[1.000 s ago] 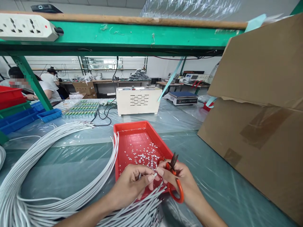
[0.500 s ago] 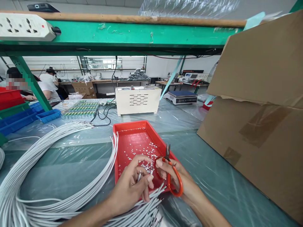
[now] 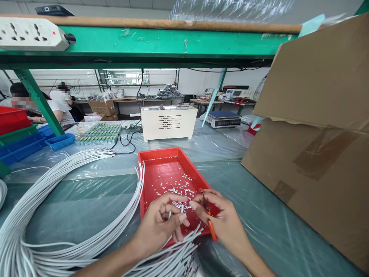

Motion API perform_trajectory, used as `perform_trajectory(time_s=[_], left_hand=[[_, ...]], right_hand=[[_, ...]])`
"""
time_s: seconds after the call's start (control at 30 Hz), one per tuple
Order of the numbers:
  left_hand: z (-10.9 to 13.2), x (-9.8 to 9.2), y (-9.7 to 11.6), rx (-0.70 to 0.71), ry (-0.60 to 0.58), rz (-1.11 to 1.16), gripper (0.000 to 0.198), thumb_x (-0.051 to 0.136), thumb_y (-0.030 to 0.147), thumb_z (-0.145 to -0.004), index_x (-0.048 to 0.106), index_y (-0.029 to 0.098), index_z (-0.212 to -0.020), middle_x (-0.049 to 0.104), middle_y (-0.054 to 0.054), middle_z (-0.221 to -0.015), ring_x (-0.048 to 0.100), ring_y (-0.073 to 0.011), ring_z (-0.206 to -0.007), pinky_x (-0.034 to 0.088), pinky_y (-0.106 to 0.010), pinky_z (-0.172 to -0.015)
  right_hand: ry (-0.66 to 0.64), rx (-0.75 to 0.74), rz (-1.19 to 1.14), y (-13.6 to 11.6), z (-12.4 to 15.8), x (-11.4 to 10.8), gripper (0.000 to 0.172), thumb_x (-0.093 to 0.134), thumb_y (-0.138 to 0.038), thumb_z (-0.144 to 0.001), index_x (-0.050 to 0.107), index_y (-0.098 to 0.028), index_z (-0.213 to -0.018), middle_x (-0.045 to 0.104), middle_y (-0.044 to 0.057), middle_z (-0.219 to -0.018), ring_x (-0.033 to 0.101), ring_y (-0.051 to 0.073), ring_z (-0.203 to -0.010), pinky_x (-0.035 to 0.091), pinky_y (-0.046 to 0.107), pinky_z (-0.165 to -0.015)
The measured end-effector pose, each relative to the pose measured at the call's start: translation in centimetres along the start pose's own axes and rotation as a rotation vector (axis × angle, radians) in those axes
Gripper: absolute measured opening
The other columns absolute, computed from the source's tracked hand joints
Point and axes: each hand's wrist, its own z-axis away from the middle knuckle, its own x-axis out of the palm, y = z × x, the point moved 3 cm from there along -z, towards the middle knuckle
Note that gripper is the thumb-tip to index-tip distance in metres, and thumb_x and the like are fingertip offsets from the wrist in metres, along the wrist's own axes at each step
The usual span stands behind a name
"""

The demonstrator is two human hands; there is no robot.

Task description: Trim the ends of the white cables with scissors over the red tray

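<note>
My left hand (image 3: 161, 223) is closed on a white cable (image 3: 170, 212), whose short end pokes out between the fingers over the near part of a red tray (image 3: 158, 152). Close beside it, my right hand (image 3: 221, 215) grips orange-handled scissors (image 3: 211, 229); the fingers cover much of them. Its thumb and index fingertips are near the cable's end, and I cannot tell whether they touch it. White scraps (image 3: 184, 184) lie scattered over the tray floor. Below both hands, a bundle of white cables (image 3: 175, 254) ends at the tray's near edge.
A thick loop of white cables (image 3: 37, 200) covers the left of the table. Behind the tray stands a cream metal box (image 3: 170, 125). A cardboard box (image 3: 311, 154) blocks the right side; a green shelf beam (image 3: 161, 42) crosses above. Co-workers sit at the far left.
My right hand has turned, so the scissors' blades no longer point up and its fingertips come nearer the left hand. The left hand stays almost in place.
</note>
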Motion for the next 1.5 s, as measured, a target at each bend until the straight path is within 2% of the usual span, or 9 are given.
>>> perform_trajectory(time_s=[0.1,0.23,0.5,0.83,1.13,1.3,1.5], left_hand=[[0.1,-0.1,0.1,0.003,-0.011,0.059,0.026,0.057,0.026,-0.078,0.046,0.014,-0.097,0.063,-0.003,-0.067,0.055,-0.0077,-0.041,0.043,-0.019,-0.041],[0.2,-0.1,0.3,0.018,-0.017,0.097,0.024,0.058,0.025,-0.078,0.047,0.013,-0.095,0.066,-0.005,-0.069,0.056,-0.0074,-0.042,0.044,-0.019,-0.043],[0.3,-0.1,0.4,0.014,-0.008,0.103,0.026,0.059,0.024,-0.077,0.052,0.011,-0.099,0.066,-0.006,-0.071,0.057,-0.0073,-0.042,0.045,-0.019,-0.044],[0.2,-0.1,0.8,0.013,-0.001,0.063,0.025,0.061,0.021,-0.075,0.056,0.012,-0.097,0.067,-0.004,-0.068,0.058,-0.0075,-0.043,0.045,-0.016,-0.043],[0.2,-0.2,0.9,-0.006,0.039,-0.021,0.026,0.062,0.021,-0.073,0.058,0.012,-0.097,0.066,-0.002,-0.065,0.057,-0.0071,-0.042,0.045,-0.018,-0.045],[0.3,-0.2,1.0,-0.011,0.046,-0.046,0.027,0.062,0.022,-0.072,0.058,0.012,-0.097,0.065,-0.002,-0.064,0.057,-0.0083,-0.042,0.045,-0.020,-0.046],[0.2,-0.4,0.7,0.000,0.045,-0.074,0.027,0.061,0.023,-0.074,0.058,0.014,-0.099,0.065,-0.002,-0.066,0.059,-0.0085,-0.044,0.044,-0.020,-0.047]], right_hand=[[0.088,-0.204,0.307,-0.1,0.2,-0.3,0.015,0.054,-0.018,-0.068,0.045,-0.020,-0.056,0.046,-0.006,-0.051,0.042,0.011,-0.050,0.031,0.035,-0.083],[0.101,-0.321,0.466,-0.2,0.4,-0.1,0.026,0.053,-0.019,-0.066,0.034,-0.019,-0.048,0.036,-0.009,-0.045,0.030,0.008,-0.042,0.032,0.033,-0.081],[0.052,-0.342,0.564,-0.5,0.4,0.1,0.026,0.051,-0.020,-0.068,0.034,-0.019,-0.047,0.035,-0.008,-0.044,0.031,0.008,-0.042,0.032,0.031,-0.079],[0.040,-0.383,0.594,-0.7,0.5,-0.2,0.024,0.052,-0.022,-0.071,0.041,-0.019,-0.049,0.040,-0.007,-0.043,0.033,0.007,-0.041,0.032,0.032,-0.081],[0.062,-0.447,0.657,-1.0,0.7,-0.6,0.025,0.050,-0.020,-0.072,0.042,-0.019,-0.048,0.042,-0.007,-0.040,0.034,0.008,-0.039,0.032,0.033,-0.081],[0.030,-0.452,0.688,-1.0,0.7,-0.6,0.025,0.049,-0.021,-0.072,0.043,-0.019,-0.048,0.045,-0.006,-0.041,0.037,0.008,-0.040,0.033,0.032,-0.080],[0.100,-0.498,0.753,-1.1,0.8,-0.8,0.026,0.046,-0.022,-0.074,0.045,-0.019,-0.048,0.047,-0.005,-0.040,0.039,0.009,-0.039,0.033,0.034,-0.081]])
